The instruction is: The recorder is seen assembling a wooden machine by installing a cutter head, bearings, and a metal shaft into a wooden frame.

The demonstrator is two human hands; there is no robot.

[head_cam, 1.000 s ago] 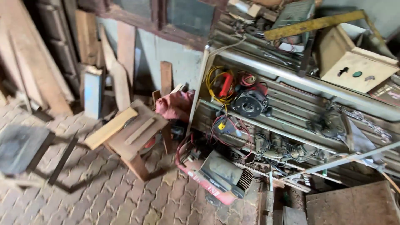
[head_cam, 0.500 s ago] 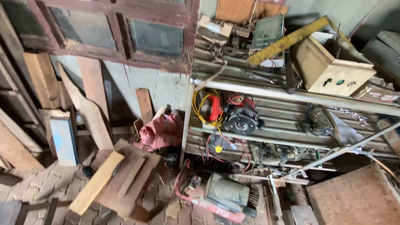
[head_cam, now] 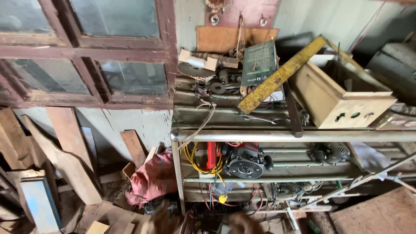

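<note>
A grey metal shelf rack (head_cam: 286,136) fills the right half of the head view. Its top shelf carries a long yellow straightedge (head_cam: 281,76), a pale wooden box (head_cam: 346,99), a green carton (head_cam: 260,63) and small metal parts. On the middle shelf a black and red power tool (head_cam: 245,162) sits beside coiled yellow cable (head_cam: 195,156). Two blurred brown shapes at the bottom edge look like my left hand (head_cam: 162,221) and my right hand (head_cam: 245,224), low in front of the rack. Their fingers are too blurred to read, and neither touches anything I can see.
A dark red window frame (head_cam: 86,52) spans the upper left. Wooden planks (head_cam: 69,147) lean on the wall below it, beside a red cloth bundle (head_cam: 151,177) and a blue board (head_cam: 41,203). A brown sheet of board (head_cam: 377,214) lies at the bottom right.
The view has tilted up and moved closer to the rack. The brick floor and the wooden stool have left the frame. The two blurred shapes have appeared at the bottom edge.
</note>
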